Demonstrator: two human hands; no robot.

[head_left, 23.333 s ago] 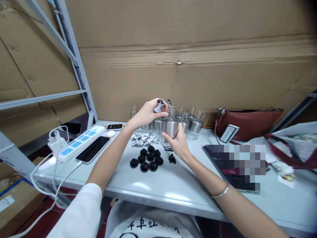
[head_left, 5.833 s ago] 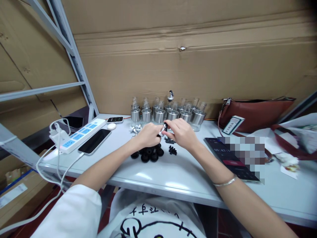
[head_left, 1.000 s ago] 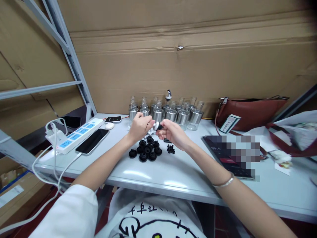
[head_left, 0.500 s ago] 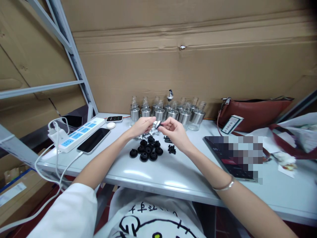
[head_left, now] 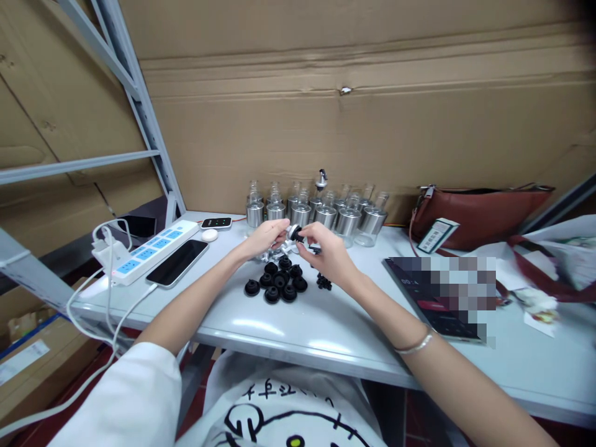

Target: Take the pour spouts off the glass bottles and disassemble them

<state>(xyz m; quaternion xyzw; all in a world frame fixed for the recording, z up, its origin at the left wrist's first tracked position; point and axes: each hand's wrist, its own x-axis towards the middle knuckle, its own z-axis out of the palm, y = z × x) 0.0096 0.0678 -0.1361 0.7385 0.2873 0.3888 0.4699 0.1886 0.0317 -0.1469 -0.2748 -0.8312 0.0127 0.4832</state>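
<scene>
My left hand (head_left: 270, 238) is closed on a silver bottle pourer (head_left: 292, 230), whose end shows past the fingertips. At the pourer's base is a black rubber stopper (head_left: 297, 234), pinched by my right hand (head_left: 326, 245) between thumb and forefinger. Below the hands lies a cluster of black rubber stoppers (head_left: 280, 279). Silver pourer parts (head_left: 274, 253) lie under my left hand, partly hidden by it. Small black pieces (head_left: 325, 282) sit in a little pile under my right wrist. Behind the hands stand several glass bottles with steel sleeves (head_left: 300, 215); one carries a fitted pourer (head_left: 321, 179).
At left are a power strip (head_left: 153, 251) with cables, a phone (head_left: 177, 264), a small black-faced device (head_left: 216, 223) and a white round case (head_left: 209, 235). To the right lie a tablet (head_left: 419, 292) and a brown bag (head_left: 484, 214). Cardboard (head_left: 298, 124) backs the table.
My right hand has shifted its fingers onto the stopper's end. The pourer has turned a little, and more of the black stopper shows. My left hand stays nearly in place.
</scene>
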